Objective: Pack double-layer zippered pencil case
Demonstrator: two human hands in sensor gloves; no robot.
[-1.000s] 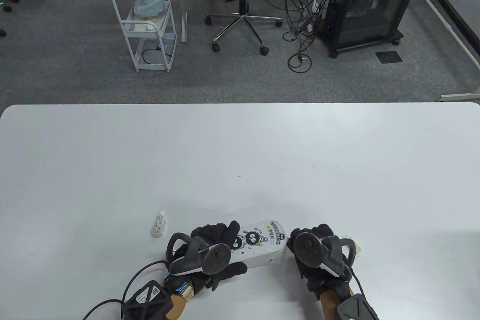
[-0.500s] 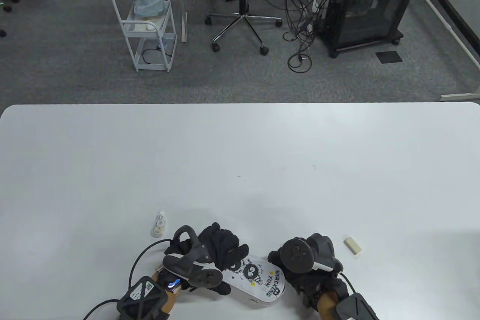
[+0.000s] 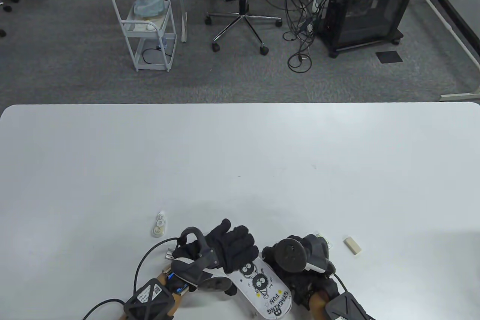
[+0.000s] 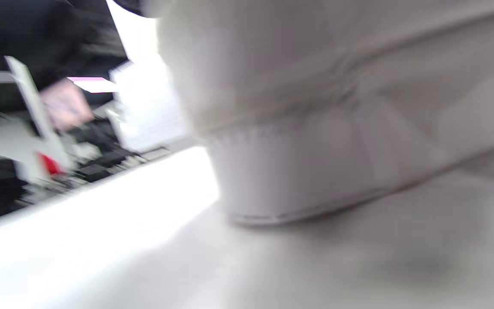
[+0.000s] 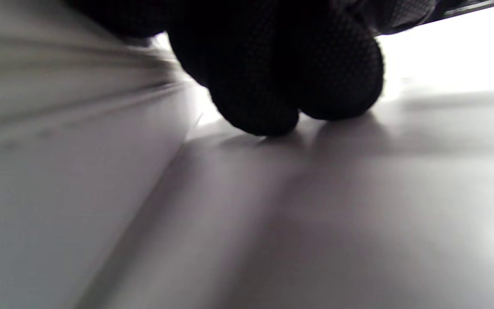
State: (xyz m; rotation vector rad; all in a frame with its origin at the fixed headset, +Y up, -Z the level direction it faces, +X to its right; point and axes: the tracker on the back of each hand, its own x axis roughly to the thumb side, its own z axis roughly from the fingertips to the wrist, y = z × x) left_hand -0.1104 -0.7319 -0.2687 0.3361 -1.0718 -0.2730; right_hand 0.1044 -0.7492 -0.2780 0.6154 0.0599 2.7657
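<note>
The white pencil case (image 3: 262,286) with black cartoon figures and "STACKING FUN" lies slanted near the table's front edge, its lettered end toward me. My left hand (image 3: 232,248) lies over its far end, fingers curled across the top and thumb at its left side. The left wrist view is filled by the blurred case (image 4: 315,128) with its zipper seam. My right hand (image 3: 300,282) sits against the case's right side, mostly under its tracker. In the right wrist view its curled fingertips (image 5: 272,86) touch the table beside the case wall (image 5: 58,150), with nothing seen between them.
A small beige eraser (image 3: 352,244) lies right of my right hand. A white correction-tape dispenser (image 3: 159,225) lies left of my left hand. The white table (image 3: 240,166) stretches away behind them. An office chair, a cart and a black cabinet stand on the floor beyond.
The case has swung clockwise and toward me, from lying across to slanting with its lettered end at the front edge. Both hands moved with it, and the right hand uncovered the eraser.
</note>
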